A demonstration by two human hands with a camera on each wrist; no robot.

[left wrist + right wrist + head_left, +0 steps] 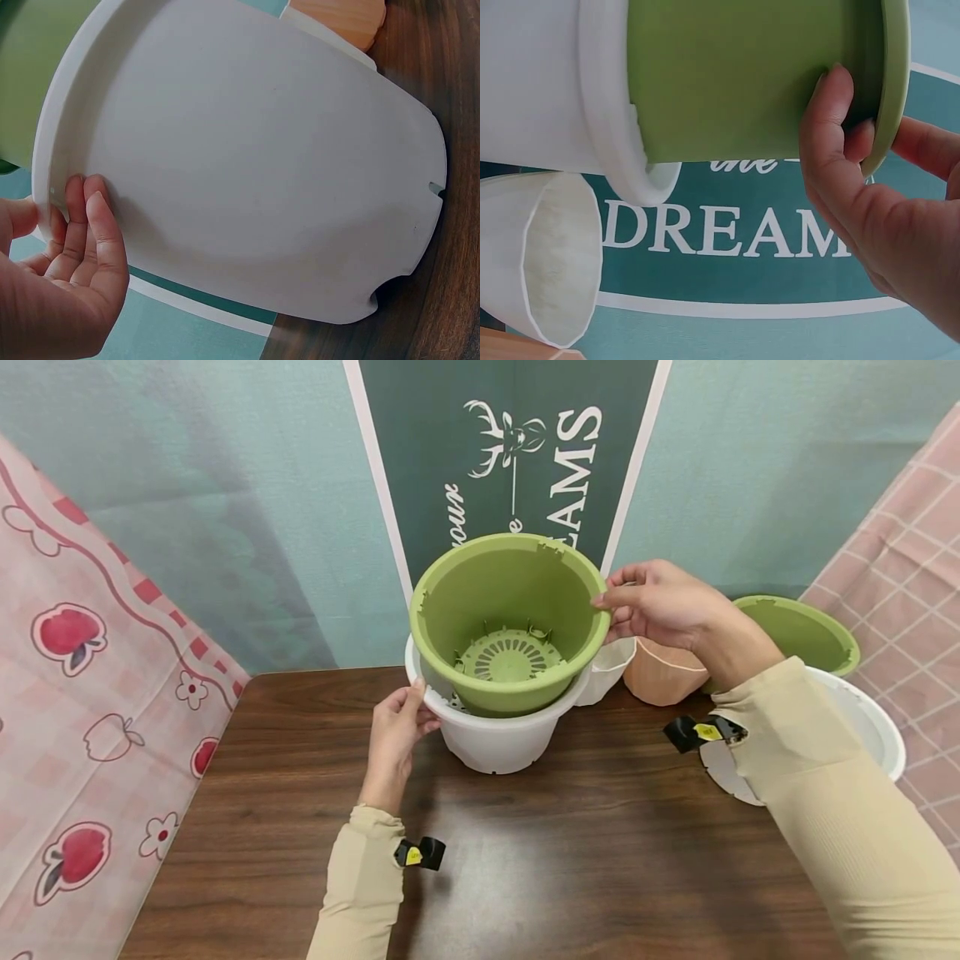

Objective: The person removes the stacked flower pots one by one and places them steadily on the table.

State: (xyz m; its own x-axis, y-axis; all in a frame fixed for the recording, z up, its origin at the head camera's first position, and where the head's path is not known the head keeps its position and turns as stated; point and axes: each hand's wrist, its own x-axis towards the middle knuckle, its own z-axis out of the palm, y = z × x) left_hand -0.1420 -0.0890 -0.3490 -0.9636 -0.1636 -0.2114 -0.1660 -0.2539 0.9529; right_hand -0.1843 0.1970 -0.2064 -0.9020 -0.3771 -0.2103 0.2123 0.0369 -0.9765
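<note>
A green plastic flowerpot [510,602] with a slotted bottom sits partly inside a white flowerpot [495,747], its rim well above the white one. My right hand [660,606] pinches the green pot's rim at its right side, thumb on one face and fingers beneath the lip, as the right wrist view shows. My left hand [397,731] grips the white pot's rim at the left, with the thumb on top and fingers under the edge. In the left wrist view the white pot's wall [262,150] fills the middle, with notches along its base.
Behind my right hand stand a small white pot [609,672] and an orange pot [663,672]. Farther right are another green pot [798,631] and a white pot [870,718], partly hidden by my sleeve. A brown wooden table [540,868] lies below; printed cloths hang around it.
</note>
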